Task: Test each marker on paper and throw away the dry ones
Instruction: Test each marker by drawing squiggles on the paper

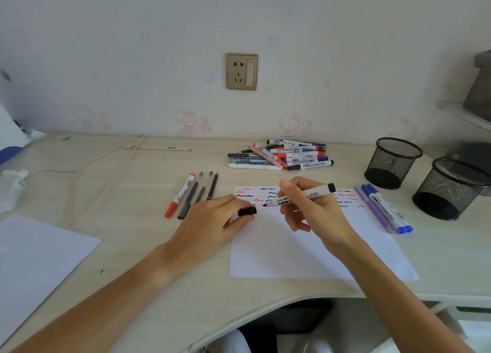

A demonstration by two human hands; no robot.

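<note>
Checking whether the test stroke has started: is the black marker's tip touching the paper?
Cannot tell. In the head view, the black marker held by the right hand has its tip over the paper among the squiggles, but neither contact nor gap shows.

A wall socket (241, 71) is mounted well beyond the hands, a pale cable (87, 166) and a crumpled tissue (10, 190) are laid far off to their left, and a wrapped chopstick pair (156, 148) is set beyond them.
</note>
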